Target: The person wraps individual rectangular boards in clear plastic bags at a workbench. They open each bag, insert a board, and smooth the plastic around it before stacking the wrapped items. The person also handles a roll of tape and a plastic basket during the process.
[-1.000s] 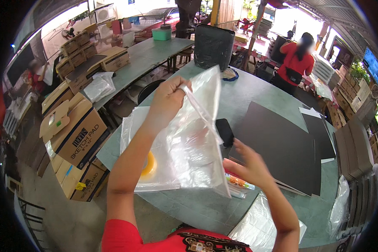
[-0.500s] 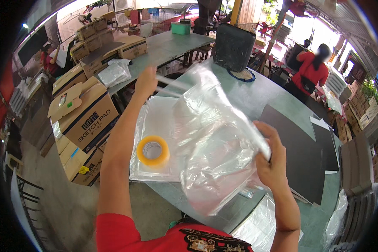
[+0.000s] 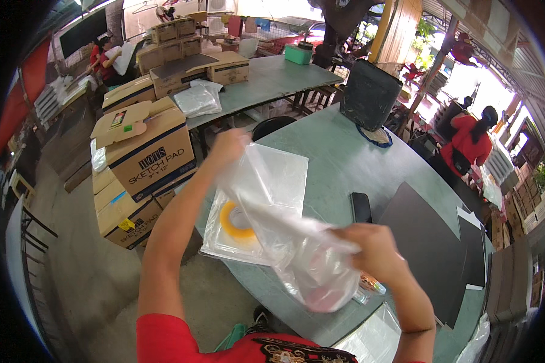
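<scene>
A crumpled clear plastic bag (image 3: 297,248) is stretched slantwise between my two hands over the table. My left hand (image 3: 229,151), blurred by motion, is closed on its upper left end. Lower down, my right hand (image 3: 375,251) grips the other end, fingers wrapped round the film. Under the bag, a stack of clear plastic sleeves (image 3: 281,172) lies at the table's left edge. A roll of yellow tape (image 3: 229,219) rests flat on that stack, its right side partly covered by the bag.
Beyond my right hand lie a black phone (image 3: 361,207) and large black boards (image 3: 427,242). More plastic sleeves (image 3: 372,339) lie near my body. Cardboard boxes (image 3: 151,157) are piled at left. A black chair back (image 3: 371,95) stands across the table; a person in red (image 3: 466,145) is at far right.
The bag has gone from spread out to narrow and bunched between my hands. Both hands have come lower, and the phone has come into sight. My view has shifted left.
</scene>
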Action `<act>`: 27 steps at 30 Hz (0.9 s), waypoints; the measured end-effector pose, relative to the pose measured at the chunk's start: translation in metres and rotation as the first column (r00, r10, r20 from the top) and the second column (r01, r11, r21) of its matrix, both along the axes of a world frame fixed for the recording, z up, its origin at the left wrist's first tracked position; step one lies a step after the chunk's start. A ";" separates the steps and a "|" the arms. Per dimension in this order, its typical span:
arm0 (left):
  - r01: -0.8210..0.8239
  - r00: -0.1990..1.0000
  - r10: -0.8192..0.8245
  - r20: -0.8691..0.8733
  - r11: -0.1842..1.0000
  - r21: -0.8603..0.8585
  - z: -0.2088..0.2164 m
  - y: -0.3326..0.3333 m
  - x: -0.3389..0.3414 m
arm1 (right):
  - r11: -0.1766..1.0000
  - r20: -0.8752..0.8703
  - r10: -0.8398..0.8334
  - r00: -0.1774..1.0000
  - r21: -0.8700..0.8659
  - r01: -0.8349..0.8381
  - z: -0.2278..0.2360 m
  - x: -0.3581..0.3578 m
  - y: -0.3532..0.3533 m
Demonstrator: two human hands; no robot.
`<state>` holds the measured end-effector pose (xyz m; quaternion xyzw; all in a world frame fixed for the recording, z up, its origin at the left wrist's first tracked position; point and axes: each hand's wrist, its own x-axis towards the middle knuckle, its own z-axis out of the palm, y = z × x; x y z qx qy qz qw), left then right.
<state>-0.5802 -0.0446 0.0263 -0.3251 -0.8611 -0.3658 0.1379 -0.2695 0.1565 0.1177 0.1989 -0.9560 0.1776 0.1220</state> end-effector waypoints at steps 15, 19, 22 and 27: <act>0.166 0.979 -0.054 0.195 0.770 -0.616 -0.140 -0.047 0.128 | 0.075 0.239 -0.566 0.789 -0.938 0.339 -0.008 -0.119 0.030; 0.191 0.922 -0.053 0.384 0.925 -0.330 -0.048 -0.115 0.160 | 0.385 0.357 -0.592 0.723 -0.663 0.642 -0.085 -0.136 0.019; -0.101 0.783 0.260 0.565 0.949 -0.298 -0.009 -0.170 0.175 | 0.579 0.448 -0.666 0.596 -0.194 0.792 -0.221 -0.135 -0.005; -0.085 0.969 0.074 0.235 0.996 0.035 0.010 -0.125 0.175 | 0.692 -0.071 -0.720 0.690 -0.010 0.721 -0.285 -0.090 -0.031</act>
